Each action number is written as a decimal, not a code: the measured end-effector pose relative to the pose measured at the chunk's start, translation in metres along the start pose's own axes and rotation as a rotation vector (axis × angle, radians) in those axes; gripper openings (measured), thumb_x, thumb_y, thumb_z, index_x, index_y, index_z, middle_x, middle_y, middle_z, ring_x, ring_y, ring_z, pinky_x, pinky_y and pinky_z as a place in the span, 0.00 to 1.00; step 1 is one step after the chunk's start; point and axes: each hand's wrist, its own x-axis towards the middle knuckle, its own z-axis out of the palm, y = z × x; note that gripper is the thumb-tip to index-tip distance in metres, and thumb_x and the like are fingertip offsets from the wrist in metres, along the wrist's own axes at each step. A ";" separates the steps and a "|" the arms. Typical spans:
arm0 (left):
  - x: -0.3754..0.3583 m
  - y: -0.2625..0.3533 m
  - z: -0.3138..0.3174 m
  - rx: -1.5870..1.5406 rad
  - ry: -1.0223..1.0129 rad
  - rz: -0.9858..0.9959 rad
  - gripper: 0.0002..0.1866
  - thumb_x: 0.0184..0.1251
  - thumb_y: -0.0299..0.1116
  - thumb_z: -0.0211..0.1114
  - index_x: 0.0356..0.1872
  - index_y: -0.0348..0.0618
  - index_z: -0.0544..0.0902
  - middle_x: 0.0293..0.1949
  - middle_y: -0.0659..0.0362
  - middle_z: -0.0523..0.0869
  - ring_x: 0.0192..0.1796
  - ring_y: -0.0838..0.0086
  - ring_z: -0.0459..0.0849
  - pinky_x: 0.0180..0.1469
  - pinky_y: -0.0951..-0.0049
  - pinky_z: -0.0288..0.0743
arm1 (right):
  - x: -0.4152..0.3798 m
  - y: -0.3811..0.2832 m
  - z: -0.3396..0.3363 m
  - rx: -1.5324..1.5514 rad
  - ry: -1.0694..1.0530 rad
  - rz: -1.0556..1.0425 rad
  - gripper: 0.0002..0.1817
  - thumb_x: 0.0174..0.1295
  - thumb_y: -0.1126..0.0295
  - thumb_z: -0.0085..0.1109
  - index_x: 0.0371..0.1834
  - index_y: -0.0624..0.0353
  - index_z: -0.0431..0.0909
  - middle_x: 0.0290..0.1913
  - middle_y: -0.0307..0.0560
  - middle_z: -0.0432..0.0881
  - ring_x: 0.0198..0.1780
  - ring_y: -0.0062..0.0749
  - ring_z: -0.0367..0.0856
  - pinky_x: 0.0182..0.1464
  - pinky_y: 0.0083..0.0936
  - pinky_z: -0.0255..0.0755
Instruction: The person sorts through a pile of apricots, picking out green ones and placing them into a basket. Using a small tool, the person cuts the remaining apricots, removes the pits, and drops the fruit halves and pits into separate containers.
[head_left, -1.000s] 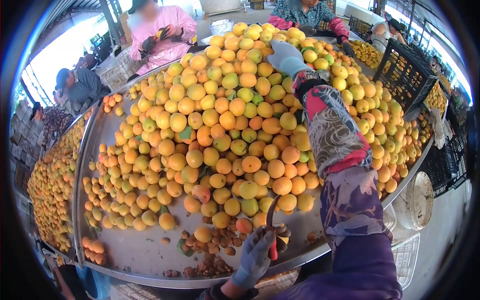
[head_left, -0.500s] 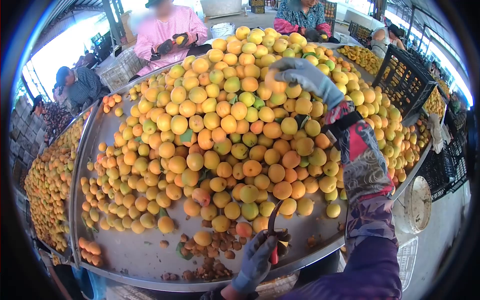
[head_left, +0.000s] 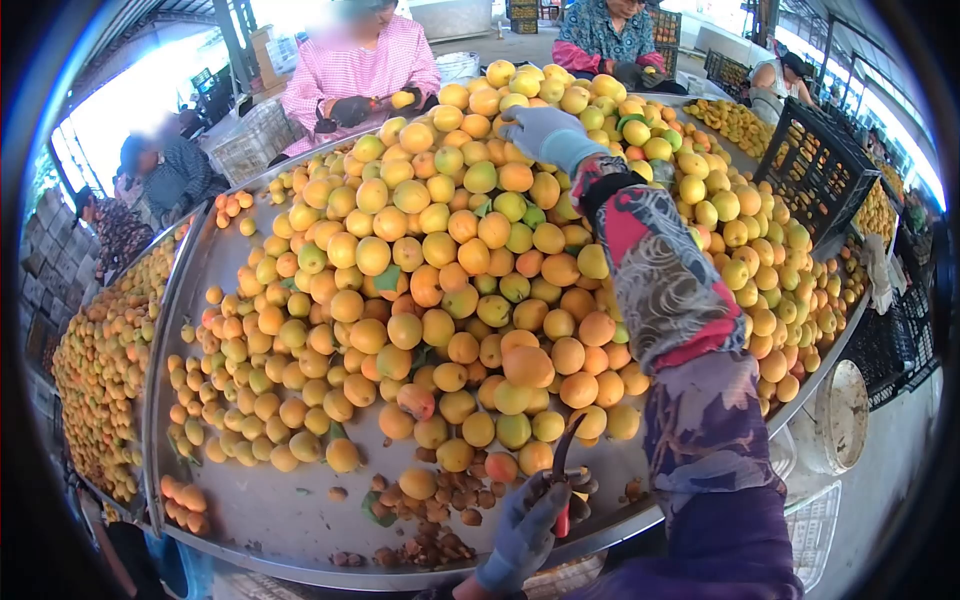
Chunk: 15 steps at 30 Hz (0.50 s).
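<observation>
- Reaching far across the heaped fruits [head_left: 438,247], the person's gloved right hand [head_left: 548,132] is over the far top of the pile, back upward; whether its fingers grip a fruit is not clear from this view.
- The left hand [head_left: 528,530], at the near edge of the metal table [head_left: 270,510], has its fingers wrapped round the red handle [head_left: 563,520] of a curved knife [head_left: 566,445], blade upward.
- The fruits cover the table's middle, far side and right; brown pit-like pieces [head_left: 465,492] lie near, just left of the left hand.
- Each fruit should be light, smooth, prone to rolling and probably easily bruised; a gentle hold round its widest part seems best. The knife looks stiff, best held by its handle.
- Compared with half a second earlier, the right hand is farther left, and the fruit then at its fingertips no longer shows there. A larger-looking fruit [head_left: 527,367] now stands out on the near slope.
</observation>
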 end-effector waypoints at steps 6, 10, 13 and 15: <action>-0.001 -0.008 -0.007 0.093 -0.008 -0.070 0.17 0.73 0.35 0.56 0.56 0.35 0.76 0.47 0.58 0.84 0.42 0.79 0.79 0.48 0.79 0.72 | 0.020 -0.019 0.013 -0.199 -0.052 0.016 0.21 0.63 0.57 0.48 0.60 0.41 0.72 0.54 0.46 0.81 0.55 0.46 0.79 0.52 0.42 0.74; -0.003 -0.009 -0.008 0.073 -0.041 -0.038 0.18 0.73 0.36 0.57 0.57 0.35 0.76 0.47 0.59 0.84 0.40 0.82 0.79 0.47 0.81 0.72 | 0.031 -0.028 0.017 -0.162 -0.024 0.087 0.19 0.61 0.56 0.51 0.56 0.44 0.75 0.53 0.45 0.81 0.56 0.44 0.78 0.52 0.42 0.74; -0.004 -0.004 -0.002 0.092 0.026 -0.097 0.19 0.73 0.37 0.57 0.57 0.35 0.76 0.44 0.60 0.84 0.39 0.84 0.78 0.44 0.83 0.70 | 0.037 -0.027 0.025 -0.200 -0.016 0.067 0.19 0.60 0.55 0.52 0.55 0.44 0.75 0.52 0.45 0.82 0.54 0.44 0.80 0.51 0.41 0.74; -0.004 -0.001 -0.008 0.139 -0.003 -0.123 0.18 0.72 0.37 0.57 0.57 0.35 0.76 0.41 0.60 0.84 0.38 0.85 0.77 0.43 0.84 0.69 | 0.042 -0.024 0.023 -0.227 -0.017 0.069 0.19 0.60 0.55 0.52 0.54 0.43 0.75 0.51 0.46 0.82 0.52 0.44 0.81 0.50 0.41 0.74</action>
